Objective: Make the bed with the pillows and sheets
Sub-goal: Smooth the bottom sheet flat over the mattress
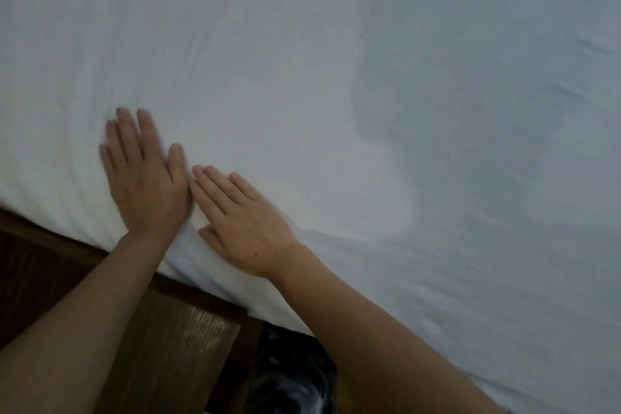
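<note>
At the near edge of the bed, where a wooden frame (188, 329) is showing dark below the mattress, we are laying both palms flat on the white sheet (268, 60). Our left hand (144, 175) is lying with its fingers straight and pointing away from us, and our right hand (242, 222) is resting just beside it, angled toward it so that its fingertips are touching the left one's thumb side. Neither grip is closing on anything; both are spread flat and pressing on the cloth. The sheet is stretching away from our palms in every direction but back, with its long run going ahead and off to the right, so we are judging that the coming move is a smoothing sweep outward from this edge, with the right hand nearer the wide unsmoothed stretch. Faint creases are fanning out beyond the left fingers, and a small ridge is sitting just right of the right wrist. Farther off, a broad grey shadow is darkening the sheet, and small wrinkles are showing near the right border. No pillows are appearing in view, the far edges of the bed are cut off, and a dark patterned thing (289, 373) beside the frame is too blurred for us to name.
</note>
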`<state>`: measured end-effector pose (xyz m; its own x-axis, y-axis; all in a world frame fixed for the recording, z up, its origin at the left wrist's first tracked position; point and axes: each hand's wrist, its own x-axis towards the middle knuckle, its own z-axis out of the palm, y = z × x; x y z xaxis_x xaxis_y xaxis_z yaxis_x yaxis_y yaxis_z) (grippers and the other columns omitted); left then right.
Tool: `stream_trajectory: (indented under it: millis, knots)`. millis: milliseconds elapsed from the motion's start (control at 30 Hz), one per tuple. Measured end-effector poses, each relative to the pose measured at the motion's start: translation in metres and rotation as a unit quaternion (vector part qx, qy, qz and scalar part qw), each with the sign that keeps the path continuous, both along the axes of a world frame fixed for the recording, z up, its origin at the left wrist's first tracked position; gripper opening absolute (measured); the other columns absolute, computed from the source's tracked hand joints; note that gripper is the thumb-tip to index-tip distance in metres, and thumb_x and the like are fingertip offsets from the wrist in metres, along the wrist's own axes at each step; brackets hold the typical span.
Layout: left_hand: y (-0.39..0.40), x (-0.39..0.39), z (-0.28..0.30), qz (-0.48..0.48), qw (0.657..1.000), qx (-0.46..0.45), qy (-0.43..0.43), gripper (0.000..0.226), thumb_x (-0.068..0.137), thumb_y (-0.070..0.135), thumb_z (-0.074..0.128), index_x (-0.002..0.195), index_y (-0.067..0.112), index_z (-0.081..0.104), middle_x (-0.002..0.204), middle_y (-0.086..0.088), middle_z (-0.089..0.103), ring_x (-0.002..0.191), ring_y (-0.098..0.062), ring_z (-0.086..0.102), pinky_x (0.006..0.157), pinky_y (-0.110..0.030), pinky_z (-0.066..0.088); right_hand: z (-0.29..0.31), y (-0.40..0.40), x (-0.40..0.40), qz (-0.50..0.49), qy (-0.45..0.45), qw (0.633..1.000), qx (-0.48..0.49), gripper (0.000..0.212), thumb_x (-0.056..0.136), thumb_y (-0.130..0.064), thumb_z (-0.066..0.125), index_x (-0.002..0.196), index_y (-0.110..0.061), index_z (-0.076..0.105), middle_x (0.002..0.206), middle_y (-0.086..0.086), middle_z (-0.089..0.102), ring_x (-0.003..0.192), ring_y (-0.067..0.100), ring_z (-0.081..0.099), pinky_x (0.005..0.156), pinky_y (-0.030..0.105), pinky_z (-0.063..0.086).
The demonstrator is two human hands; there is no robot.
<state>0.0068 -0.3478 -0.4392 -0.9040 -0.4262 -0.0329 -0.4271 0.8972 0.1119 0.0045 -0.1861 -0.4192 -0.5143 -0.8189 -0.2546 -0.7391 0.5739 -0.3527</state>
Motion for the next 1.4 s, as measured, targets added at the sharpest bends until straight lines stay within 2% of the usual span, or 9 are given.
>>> stream_trajectory:
  millis: [200,433,633,800,900,1067,1167,1233,1400]
  knots:
    - [0.056,-0.006,0.016,0.101,0.992,0.067,0.037,0.062,0.1,0.036,0.025,0.153,0.003,0.018,0.16,-0.022,0.011,0.149,-0.034,0.009,0.119,-0.044,0.002,0.016,0.093,0.023,-0.147,-0.003,0.978,-0.15,0.055,0.1,-0.033,0.036,0.146,-0.003,0.033,0.156,0.013,0.025,0.146,0.024,0.017,0.12,0.039,0.01]
    - [0.23,-0.029,0.024,-0.175,0.979,0.102,0.032,0.057,0.103,0.033,0.03,0.152,0.004,0.024,0.158,-0.025,0.013,0.148,-0.037,0.01,0.119,-0.041,-0.003,0.0,0.321,-0.009,-0.378,0.1,0.915,-0.101,0.052,0.099,-0.027,0.042,0.142,0.001,0.038,0.15,0.02,0.034,0.142,0.028,0.025,0.118,0.038,0.012]
    - [0.39,-0.061,0.016,-0.398,0.911,0.109,0.005,0.056,0.103,0.036,0.03,0.151,0.009,0.027,0.158,-0.022,0.017,0.147,-0.036,0.014,0.119,-0.047,0.004,-0.004,0.492,-0.03,-0.458,0.111,0.882,0.028,0.057,0.101,-0.031,0.034,0.149,-0.001,0.025,0.157,0.018,0.02,0.146,0.029,0.015,0.119,0.038,0.006]
    - [0.437,-0.019,-0.002,-0.441,0.893,0.09,-0.024,0.056,0.101,0.034,0.036,0.151,0.01,0.029,0.159,-0.019,0.019,0.147,-0.034,0.016,0.12,-0.047,0.008,-0.022,0.485,0.019,-0.42,0.11,0.9,0.034,0.061,0.098,-0.035,0.034,0.146,0.002,0.029,0.154,0.021,0.027,0.144,0.032,0.023,0.117,0.046,0.011]
    - [0.415,0.062,-0.006,-0.409,0.907,0.079,-0.057,0.061,0.099,0.036,0.035,0.152,0.009,0.022,0.16,-0.019,0.014,0.148,-0.034,0.011,0.12,-0.045,0.005,-0.024,0.436,0.102,-0.349,0.077,0.933,-0.024,0.058,0.098,-0.034,0.038,0.145,-0.001,0.033,0.154,0.018,0.025,0.144,0.03,0.022,0.118,0.046,0.014]
    - [0.361,0.185,0.0,-0.472,0.87,0.069,-0.125,0.055,0.104,0.041,0.021,0.147,0.007,0.027,0.162,-0.015,0.001,0.15,-0.029,0.005,0.119,-0.045,0.007,-0.021,0.39,0.235,-0.255,0.011,0.967,-0.02,0.054,0.098,-0.036,0.044,0.146,-0.01,0.037,0.156,0.01,0.024,0.148,0.024,0.013,0.119,0.042,0.014]
    - [0.349,0.192,0.012,-0.502,0.85,0.102,-0.121,0.058,0.104,0.04,0.021,0.154,0.012,0.013,0.163,-0.012,0.001,0.15,-0.027,0.006,0.119,-0.045,0.008,-0.009,0.39,0.247,-0.278,-0.024,0.959,-0.042,0.054,0.099,-0.037,0.04,0.145,-0.009,0.038,0.156,0.008,0.025,0.147,0.023,0.014,0.117,0.042,0.019]
    - [0.36,0.173,0.021,-0.508,0.849,0.114,-0.094,0.055,0.104,0.037,0.023,0.15,0.007,0.02,0.162,-0.014,0.006,0.15,-0.028,0.008,0.119,-0.046,0.009,0.0,0.402,0.232,-0.311,-0.019,0.947,-0.081,0.053,0.099,-0.036,0.041,0.144,-0.008,0.037,0.154,0.009,0.027,0.146,0.023,0.019,0.116,0.042,0.024]
    - [0.45,0.057,0.026,-0.451,0.885,0.109,-0.033,0.057,0.103,0.034,0.029,0.149,0.0,0.022,0.153,-0.029,0.026,0.148,-0.033,0.012,0.121,-0.045,0.006,0.005,0.485,0.114,-0.467,0.087,0.875,-0.092,0.054,0.098,-0.032,0.043,0.142,-0.003,0.034,0.151,0.016,0.031,0.143,0.027,0.024,0.116,0.045,0.023]
